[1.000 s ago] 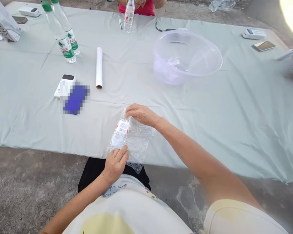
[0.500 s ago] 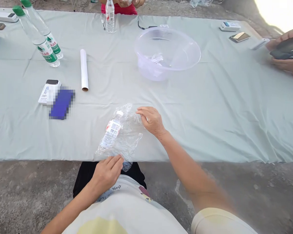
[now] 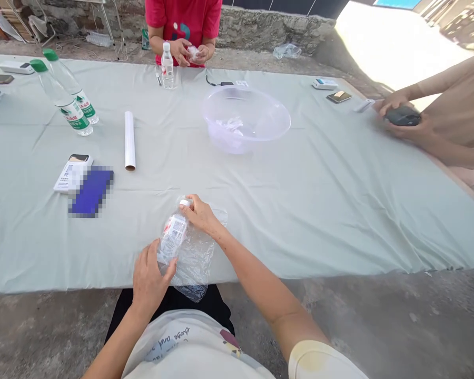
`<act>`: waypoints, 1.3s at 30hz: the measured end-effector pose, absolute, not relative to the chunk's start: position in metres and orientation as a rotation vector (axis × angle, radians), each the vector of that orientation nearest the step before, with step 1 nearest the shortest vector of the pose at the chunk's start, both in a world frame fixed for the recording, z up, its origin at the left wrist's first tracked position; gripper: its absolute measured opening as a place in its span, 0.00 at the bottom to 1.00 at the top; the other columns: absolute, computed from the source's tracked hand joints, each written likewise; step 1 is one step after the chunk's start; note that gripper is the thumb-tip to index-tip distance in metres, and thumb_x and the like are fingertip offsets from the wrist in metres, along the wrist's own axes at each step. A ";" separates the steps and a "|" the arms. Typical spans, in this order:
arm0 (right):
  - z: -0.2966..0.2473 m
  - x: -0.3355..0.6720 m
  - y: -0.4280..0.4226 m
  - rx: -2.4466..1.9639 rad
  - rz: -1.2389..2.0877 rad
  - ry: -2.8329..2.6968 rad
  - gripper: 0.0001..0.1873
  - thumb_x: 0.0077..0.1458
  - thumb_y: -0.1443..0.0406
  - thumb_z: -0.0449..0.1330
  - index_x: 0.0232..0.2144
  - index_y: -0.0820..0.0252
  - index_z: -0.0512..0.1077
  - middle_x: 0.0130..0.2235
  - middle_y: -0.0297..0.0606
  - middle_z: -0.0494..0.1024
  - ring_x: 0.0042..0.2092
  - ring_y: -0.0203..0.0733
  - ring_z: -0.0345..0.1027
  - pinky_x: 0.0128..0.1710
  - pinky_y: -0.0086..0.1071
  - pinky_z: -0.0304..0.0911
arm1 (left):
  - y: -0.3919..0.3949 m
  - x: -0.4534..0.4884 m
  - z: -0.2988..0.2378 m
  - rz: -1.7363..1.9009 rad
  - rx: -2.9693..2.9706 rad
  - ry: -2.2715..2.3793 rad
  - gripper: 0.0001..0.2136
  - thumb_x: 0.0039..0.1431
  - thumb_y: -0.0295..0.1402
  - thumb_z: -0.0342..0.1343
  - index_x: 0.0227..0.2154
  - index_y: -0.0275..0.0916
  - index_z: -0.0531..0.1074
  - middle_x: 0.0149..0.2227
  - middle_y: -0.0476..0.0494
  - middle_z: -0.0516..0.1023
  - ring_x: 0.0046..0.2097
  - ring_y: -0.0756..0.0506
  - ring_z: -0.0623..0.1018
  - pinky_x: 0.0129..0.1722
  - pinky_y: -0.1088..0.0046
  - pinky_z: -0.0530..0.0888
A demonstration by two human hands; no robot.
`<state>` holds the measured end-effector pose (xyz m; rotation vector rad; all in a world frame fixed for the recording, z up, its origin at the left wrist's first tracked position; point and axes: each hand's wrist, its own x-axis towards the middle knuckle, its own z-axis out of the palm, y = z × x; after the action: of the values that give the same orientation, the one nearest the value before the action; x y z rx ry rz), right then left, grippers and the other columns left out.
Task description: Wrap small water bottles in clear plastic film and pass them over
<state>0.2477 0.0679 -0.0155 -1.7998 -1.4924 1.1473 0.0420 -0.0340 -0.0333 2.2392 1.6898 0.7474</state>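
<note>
A small clear bottle (image 3: 173, 233) with a white cap and a red-and-white label lies on a crinkled sheet of clear cling film (image 3: 195, 258) at the near edge of the pale green cloth (image 3: 300, 195). My left hand (image 3: 150, 279) grips the bottle's lower end together with the film. My right hand (image 3: 200, 215) is closed round the bottle's neck just below the cap, pressing film against it.
A roll of cling film (image 3: 129, 140) lies to the far left, beside two green-capped water bottles (image 3: 67, 97) and a white device (image 3: 71, 168). A clear plastic basin (image 3: 245, 119) stands mid-table. A person in red (image 3: 184, 26) sits opposite; another person's hands (image 3: 403, 118) hold a dark object at right.
The view has tilted up. My left hand has come forward and gripped the bottle's base. My right hand has moved left from the film's edge onto the neck.
</note>
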 end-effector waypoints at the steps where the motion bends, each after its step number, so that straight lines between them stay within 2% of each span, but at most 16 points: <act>1: -0.013 0.248 0.071 -1.814 1.172 -1.486 0.24 0.62 0.51 0.54 0.54 0.59 0.67 0.33 0.34 0.75 0.33 0.39 0.71 0.37 0.32 0.63 | -0.035 0.043 -0.034 0.755 2.234 1.672 0.23 0.64 0.43 0.54 0.57 0.35 0.65 0.48 0.32 0.76 0.48 0.36 0.78 0.44 0.58 0.77; 4: -0.006 0.245 0.082 -1.826 1.218 -1.502 0.18 0.60 0.51 0.56 0.43 0.59 0.72 0.33 0.35 0.75 0.33 0.38 0.70 0.35 0.31 0.62 | -0.038 0.042 -0.032 0.747 2.236 1.630 0.24 0.62 0.42 0.55 0.57 0.37 0.63 0.47 0.34 0.75 0.47 0.37 0.78 0.39 0.61 0.77; 7: -0.003 0.238 0.094 -1.790 1.240 -1.530 0.16 0.58 0.52 0.58 0.39 0.57 0.73 0.34 0.35 0.76 0.34 0.39 0.70 0.34 0.30 0.63 | -0.036 0.039 -0.032 0.779 2.273 1.677 0.24 0.61 0.39 0.57 0.58 0.39 0.62 0.47 0.35 0.74 0.46 0.38 0.77 0.38 0.62 0.77; 11: -0.006 0.224 0.114 -1.685 1.272 -1.625 0.16 0.60 0.53 0.54 0.45 0.53 0.74 0.35 0.32 0.78 0.34 0.37 0.71 0.34 0.29 0.66 | -0.026 0.034 -0.034 0.866 2.543 1.816 0.22 0.62 0.33 0.55 0.58 0.36 0.64 0.47 0.31 0.71 0.46 0.36 0.75 0.39 0.59 0.76; 14: -0.004 0.218 0.126 -1.651 1.230 -1.710 0.19 0.61 0.56 0.53 0.51 0.50 0.74 0.39 0.32 0.79 0.39 0.39 0.72 0.40 0.31 0.67 | -0.018 0.034 -0.035 0.850 2.723 1.910 0.20 0.62 0.31 0.54 0.57 0.35 0.67 0.46 0.30 0.71 0.42 0.37 0.74 0.39 0.58 0.75; 17: 0.001 0.223 0.131 -1.677 1.169 -1.786 0.20 0.60 0.58 0.55 0.52 0.49 0.75 0.44 0.36 0.78 0.44 0.44 0.72 0.47 0.35 0.66 | -0.016 0.039 -0.038 0.820 2.789 1.924 0.19 0.61 0.27 0.55 0.56 0.36 0.70 0.47 0.29 0.71 0.44 0.37 0.74 0.40 0.58 0.74; 20: 0.006 0.240 0.131 -1.777 1.059 -1.860 0.22 0.58 0.54 0.59 0.54 0.47 0.75 0.50 0.41 0.75 0.47 0.47 0.71 0.49 0.39 0.65 | -0.018 0.043 -0.041 0.851 2.855 1.873 0.18 0.61 0.25 0.55 0.54 0.40 0.72 0.48 0.30 0.71 0.45 0.36 0.74 0.41 0.59 0.74; 24: -0.001 0.264 0.130 -1.735 1.054 -1.927 0.26 0.57 0.48 0.60 0.54 0.49 0.76 0.44 0.40 0.76 0.44 0.45 0.71 0.44 0.35 0.66 | -0.023 0.040 -0.041 0.759 2.861 1.758 0.20 0.62 0.31 0.57 0.58 0.44 0.71 0.51 0.31 0.72 0.48 0.35 0.74 0.43 0.58 0.72; 27: -0.009 0.276 0.126 -1.673 1.055 -1.863 0.24 0.55 0.51 0.62 0.52 0.52 0.76 0.43 0.38 0.77 0.42 0.41 0.70 0.44 0.34 0.65 | -0.027 0.035 -0.036 0.684 2.842 1.657 0.24 0.61 0.39 0.60 0.60 0.44 0.70 0.54 0.29 0.72 0.51 0.33 0.73 0.45 0.57 0.70; 29: -0.013 0.282 0.122 -1.670 1.052 -1.762 0.24 0.53 0.55 0.64 0.51 0.54 0.76 0.42 0.37 0.78 0.39 0.39 0.70 0.43 0.33 0.65 | -0.032 0.033 -0.032 0.709 2.862 1.590 0.24 0.60 0.42 0.61 0.58 0.43 0.71 0.56 0.29 0.73 0.51 0.32 0.73 0.46 0.56 0.69; 34: -0.016 0.301 0.108 -1.760 0.924 -1.417 0.20 0.57 0.57 0.55 0.48 0.58 0.76 0.42 0.38 0.78 0.33 0.36 0.70 0.42 0.36 0.67 | -0.046 0.046 -0.028 0.759 2.920 1.270 0.16 0.63 0.34 0.58 0.53 0.45 0.74 0.57 0.37 0.76 0.52 0.36 0.75 0.51 0.56 0.65; 39: -0.017 0.318 0.089 -1.758 0.861 -1.281 0.22 0.60 0.53 0.53 0.48 0.58 0.74 0.45 0.40 0.79 0.42 0.41 0.74 0.49 0.41 0.67 | -0.061 0.078 -0.033 0.579 2.917 0.905 0.15 0.66 0.27 0.52 0.53 0.44 0.72 0.54 0.40 0.78 0.57 0.39 0.74 0.58 0.55 0.65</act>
<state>0.3180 0.0890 -0.0169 -1.7575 -1.2810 0.8611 0.0775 -0.0610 -0.0330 2.9173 0.9049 0.5788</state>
